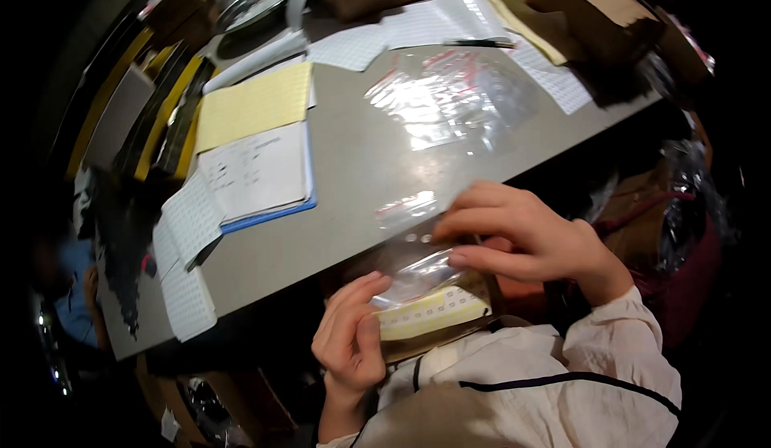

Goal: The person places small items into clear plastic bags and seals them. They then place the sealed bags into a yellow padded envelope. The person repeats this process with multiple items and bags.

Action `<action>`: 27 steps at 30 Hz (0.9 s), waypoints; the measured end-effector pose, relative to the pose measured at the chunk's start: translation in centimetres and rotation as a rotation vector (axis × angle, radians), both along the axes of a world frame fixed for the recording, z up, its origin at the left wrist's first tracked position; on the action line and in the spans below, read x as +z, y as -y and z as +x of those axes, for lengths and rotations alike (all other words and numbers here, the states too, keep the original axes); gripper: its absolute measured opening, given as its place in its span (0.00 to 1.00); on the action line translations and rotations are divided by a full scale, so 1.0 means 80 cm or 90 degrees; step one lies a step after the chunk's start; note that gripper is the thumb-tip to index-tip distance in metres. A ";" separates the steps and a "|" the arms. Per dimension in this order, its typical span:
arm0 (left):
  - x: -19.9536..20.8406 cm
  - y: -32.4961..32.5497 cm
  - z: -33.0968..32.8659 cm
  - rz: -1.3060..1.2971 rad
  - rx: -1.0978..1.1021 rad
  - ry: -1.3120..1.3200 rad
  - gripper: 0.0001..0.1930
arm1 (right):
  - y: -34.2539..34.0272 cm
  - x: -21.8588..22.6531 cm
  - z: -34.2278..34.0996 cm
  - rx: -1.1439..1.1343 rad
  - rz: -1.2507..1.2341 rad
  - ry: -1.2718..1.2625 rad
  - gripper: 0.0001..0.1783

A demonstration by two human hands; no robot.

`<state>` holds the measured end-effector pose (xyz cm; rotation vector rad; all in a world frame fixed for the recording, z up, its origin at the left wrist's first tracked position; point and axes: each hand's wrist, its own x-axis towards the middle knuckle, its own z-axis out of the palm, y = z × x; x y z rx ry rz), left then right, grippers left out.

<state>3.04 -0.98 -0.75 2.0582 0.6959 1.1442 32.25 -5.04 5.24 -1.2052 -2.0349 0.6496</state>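
Observation:
A clear plastic bag is stretched between my two hands just off the front edge of the table. My right hand pinches its right side between thumb and fingers. At its left side, my left hand grips the edge with fingers bent. Below the bag, near my lap, lies a yellow-and-white printed sheet with rows of small marks. Another clear zip bag with a red strip rests at the table edge. Farther back a pile of clear zip bags lies spread out, shining with glare.
On the grey table, a blue clipboard holds papers. Printed label sheets hang over the left edge. A pen lies at the back beside cardboard boxes. Yellow-and-black boxes stand at left; a person is beyond.

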 end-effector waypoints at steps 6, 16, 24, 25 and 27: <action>-0.010 0.017 -0.002 -0.138 0.085 0.062 0.10 | 0.023 -0.013 -0.019 -0.003 -0.088 -0.059 0.23; 0.016 0.008 0.019 -0.448 -0.047 0.127 0.11 | 0.021 -0.019 -0.017 -0.018 -0.217 -0.199 0.11; 0.024 -0.011 0.042 -0.048 0.014 -0.026 0.06 | -0.001 -0.015 -0.020 -0.022 0.067 0.024 0.14; 0.024 -0.013 0.044 -0.062 0.022 -0.027 0.05 | -0.003 -0.015 -0.022 -0.038 0.102 0.060 0.14; 0.023 -0.014 0.046 -0.089 0.038 -0.026 0.05 | -0.004 -0.018 -0.026 -0.071 0.172 0.135 0.13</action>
